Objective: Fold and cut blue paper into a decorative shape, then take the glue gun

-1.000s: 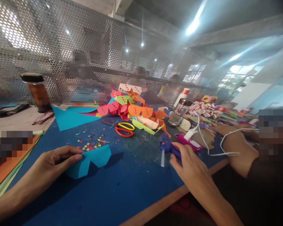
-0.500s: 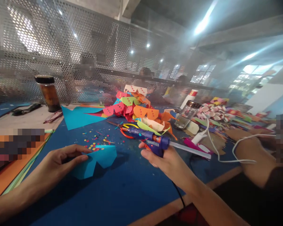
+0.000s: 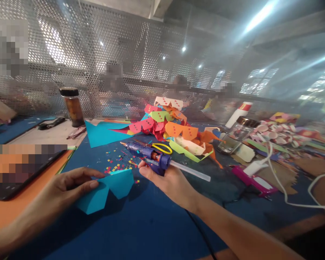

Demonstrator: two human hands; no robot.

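Between the thumb and fingers of my left hand (image 3: 77, 184) is a folded blue paper cutout (image 3: 97, 196) with a notch in its lower edge, held just above the blue tabletop (image 3: 130, 231). My right hand (image 3: 170, 184) is wrapped round the handle of a blue hot glue gun (image 3: 148, 155). Its nozzle points to the left, and a translucent glue stick (image 3: 191, 170) sticks out of its back end. Small coloured paper squares (image 3: 116, 164) lie scattered beyond the blue cutout. Just behind the glue gun shows a yellow scissors handle (image 3: 162, 148), the rest mostly hidden.
Coloured paper cutouts (image 3: 173, 126) are heaped at the back. A dark-lidded drink bottle (image 3: 72, 108) stands at left, near a tablet-like device (image 3: 29, 177). At right are a glass jar (image 3: 237, 135), a magenta tool (image 3: 254, 180) and a white cable (image 3: 284, 195). A mesh partition stands behind.
My right hand has brought the glue gun left, closer to the blue cutout. My view has turned left, and the neighbouring person's arm at right has mostly left the picture.
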